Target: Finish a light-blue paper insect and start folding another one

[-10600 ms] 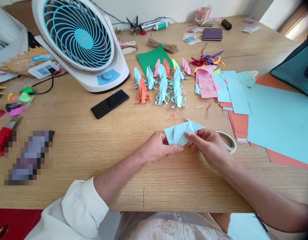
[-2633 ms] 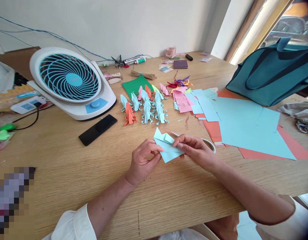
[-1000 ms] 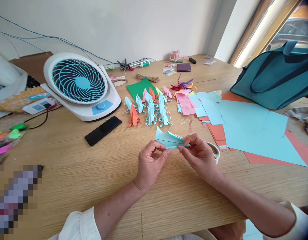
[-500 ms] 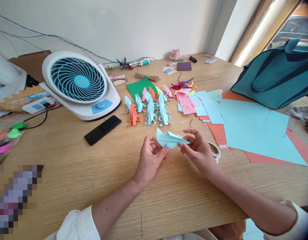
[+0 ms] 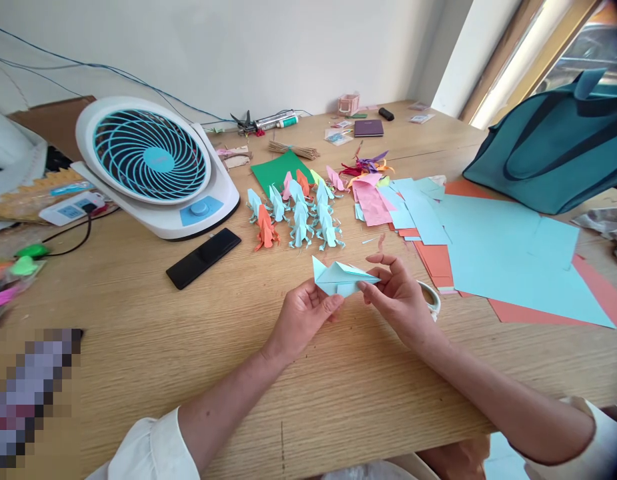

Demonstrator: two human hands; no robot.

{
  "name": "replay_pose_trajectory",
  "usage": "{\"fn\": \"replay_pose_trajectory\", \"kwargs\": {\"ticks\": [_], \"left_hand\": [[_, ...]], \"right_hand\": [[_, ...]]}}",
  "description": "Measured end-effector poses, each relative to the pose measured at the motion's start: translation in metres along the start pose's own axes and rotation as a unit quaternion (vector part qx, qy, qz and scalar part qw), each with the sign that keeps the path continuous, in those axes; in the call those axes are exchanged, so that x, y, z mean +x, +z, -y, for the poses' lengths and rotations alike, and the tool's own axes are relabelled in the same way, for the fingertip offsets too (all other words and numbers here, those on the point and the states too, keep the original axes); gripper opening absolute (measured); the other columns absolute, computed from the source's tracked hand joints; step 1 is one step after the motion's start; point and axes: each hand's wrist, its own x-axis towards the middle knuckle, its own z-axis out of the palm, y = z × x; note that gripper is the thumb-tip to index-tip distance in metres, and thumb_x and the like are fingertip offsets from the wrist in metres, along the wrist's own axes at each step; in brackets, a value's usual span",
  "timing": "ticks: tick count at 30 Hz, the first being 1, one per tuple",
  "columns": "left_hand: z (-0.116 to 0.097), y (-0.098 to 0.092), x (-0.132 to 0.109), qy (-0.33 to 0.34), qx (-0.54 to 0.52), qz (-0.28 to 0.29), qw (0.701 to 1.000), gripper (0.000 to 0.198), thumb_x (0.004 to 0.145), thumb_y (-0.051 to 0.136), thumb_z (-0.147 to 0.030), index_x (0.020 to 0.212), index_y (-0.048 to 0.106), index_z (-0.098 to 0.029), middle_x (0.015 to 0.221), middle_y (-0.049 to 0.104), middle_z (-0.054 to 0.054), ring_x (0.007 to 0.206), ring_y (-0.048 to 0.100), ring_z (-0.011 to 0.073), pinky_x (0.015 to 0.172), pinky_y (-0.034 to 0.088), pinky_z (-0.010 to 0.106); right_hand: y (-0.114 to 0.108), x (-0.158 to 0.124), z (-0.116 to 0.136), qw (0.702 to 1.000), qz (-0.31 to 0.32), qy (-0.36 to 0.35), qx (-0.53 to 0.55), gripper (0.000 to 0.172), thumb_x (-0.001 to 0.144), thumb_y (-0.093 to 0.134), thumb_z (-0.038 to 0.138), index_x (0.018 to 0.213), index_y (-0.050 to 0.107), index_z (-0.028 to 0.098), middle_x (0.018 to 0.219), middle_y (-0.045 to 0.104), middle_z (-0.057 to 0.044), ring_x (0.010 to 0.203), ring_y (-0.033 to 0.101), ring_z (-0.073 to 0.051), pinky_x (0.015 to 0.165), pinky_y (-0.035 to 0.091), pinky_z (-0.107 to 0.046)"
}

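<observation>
A light-blue piece of folded paper (image 5: pixel 341 277), long and pointed at its right end, is held between both hands just above the table. My left hand (image 5: pixel 304 319) pinches its lower left edge, thumb in front. My right hand (image 5: pixel 401 297) grips the pointed right end between thumb and fingers, with the index finger raised. Beyond them stand several folded paper figures with thin legs, among them a light-blue figure (image 5: pixel 301 228) and an orange figure (image 5: pixel 265 230). Scissors with white handles (image 5: pixel 435 308) lie partly hidden behind my right hand.
Light-blue sheets (image 5: pixel 508 257) over orange paper (image 5: pixel 601 287) spread at the right, by a teal bag (image 5: pixel 548 150). A white fan (image 5: pixel 155 163) and a black phone (image 5: pixel 204 259) are at the left. Green paper (image 5: pixel 274 171) and a bundle of thin sticks (image 5: pixel 293 150) lie behind the figures.
My left thumb has slid slightly right along the lower edge of the folded paper, and the left fingers sit lower behind it. The view has shifted a little.
</observation>
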Motion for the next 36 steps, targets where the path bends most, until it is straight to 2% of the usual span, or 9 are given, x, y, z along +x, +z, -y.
{"fn": "replay_pose_trajectory", "kwargs": {"ticks": [2, 5, 9, 12, 14, 20, 30, 36], "left_hand": [[0.003, 0.000, 0.001, -0.021, 0.017, -0.019, 0.999, 0.035, 0.067, 0.083, -0.040, 0.081, 0.066, -0.012, 0.070, 0.064, 0.001, 0.061, 0.056, 0.0098, 0.050, 0.050, 0.019], [0.006, 0.001, 0.002, -0.038, 0.028, -0.039, 0.998, 0.034, 0.066, 0.083, -0.041, 0.076, 0.069, -0.011, 0.063, 0.062, 0.000, 0.052, 0.050, 0.0075, 0.044, 0.046, 0.018], [0.006, 0.003, 0.002, -0.032, 0.013, -0.055, 0.998, 0.035, 0.066, 0.082, -0.043, 0.072, 0.068, -0.011, 0.064, 0.063, 0.001, 0.052, 0.051, 0.0076, 0.044, 0.045, 0.019], [0.005, 0.003, 0.001, -0.027, 0.000, -0.051, 0.998, 0.035, 0.066, 0.082, -0.043, 0.072, 0.068, -0.011, 0.063, 0.062, 0.000, 0.052, 0.051, 0.0076, 0.044, 0.046, 0.018], [0.006, 0.003, 0.001, -0.024, -0.002, -0.042, 0.999, 0.035, 0.067, 0.081, -0.043, 0.072, 0.068, -0.012, 0.062, 0.060, -0.001, 0.053, 0.050, 0.0074, 0.044, 0.046, 0.018], [0.009, 0.003, 0.002, -0.005, 0.018, -0.031, 0.999, 0.032, 0.069, 0.080, -0.041, 0.075, 0.068, -0.012, 0.060, 0.058, -0.002, 0.053, 0.049, 0.0076, 0.044, 0.048, 0.018], [0.006, 0.006, 0.001, -0.044, -0.022, -0.057, 0.997, 0.033, 0.060, 0.086, -0.038, 0.073, 0.071, -0.011, 0.067, 0.067, 0.002, 0.054, 0.051, 0.0078, 0.041, 0.045, 0.017], [0.006, 0.004, 0.002, -0.055, -0.034, -0.063, 0.996, 0.034, 0.061, 0.086, -0.039, 0.069, 0.069, -0.011, 0.059, 0.063, 0.000, 0.052, 0.052, 0.0081, 0.041, 0.044, 0.018]], "right_hand": [[0.001, -0.002, -0.001, 1.000, 0.011, -0.009, -0.012, 0.041, 0.082, 0.072, 0.035, 0.113, 0.047, 0.027, 0.077, 0.057, 0.004, 0.062, 0.050, -0.011, 0.055, 0.040, -0.024], [0.001, -0.004, -0.004, 0.999, 0.025, -0.015, -0.021, 0.041, 0.083, 0.071, 0.033, 0.116, 0.048, 0.028, 0.081, 0.057, 0.003, 0.065, 0.051, -0.011, 0.058, 0.041, -0.024], [0.002, -0.003, -0.006, 0.999, 0.048, 0.011, 0.003, 0.055, 0.075, 0.080, 0.033, 0.121, 0.049, 0.029, 0.093, 0.063, 0.000, 0.078, 0.060, -0.015, 0.071, 0.049, -0.028], [0.002, -0.001, -0.008, 0.996, 0.075, 0.045, 0.001, 0.037, 0.072, 0.081, 0.037, 0.102, 0.063, 0.024, 0.087, 0.068, -0.002, 0.080, 0.062, -0.018, 0.076, 0.050, -0.031], [0.003, 0.000, -0.008, 0.994, 0.096, 0.060, -0.008, 0.027, 0.073, 0.079, 0.042, 0.086, 0.069, 0.022, 0.077, 0.069, -0.002, 0.074, 0.061, -0.018, 0.074, 0.049, -0.031], [0.007, -0.001, -0.002, 0.993, 0.078, 0.084, -0.021, 0.033, 0.065, 0.081, 0.049, 0.072, 0.070, 0.019, 0.065, 0.065, 0.000, 0.063, 0.053, -0.015, 0.060, 0.043, -0.028], [0.008, -0.003, 0.006, 0.989, 0.077, 0.117, -0.045, 0.035, 0.065, 0.080, 0.047, 0.063, 0.062, 0.017, 0.054, 0.051, 0.004, 0.052, 0.038, -0.009, 0.051, 0.029, -0.025], [0.000, -0.001, 0.002, 0.992, 0.046, 0.114, -0.021, 0.031, 0.065, 0.082, 0.046, 0.070, 0.070, 0.017, 0.062, 0.058, 0.002, 0.057, 0.042, -0.010, 0.055, 0.032, -0.024]]}}
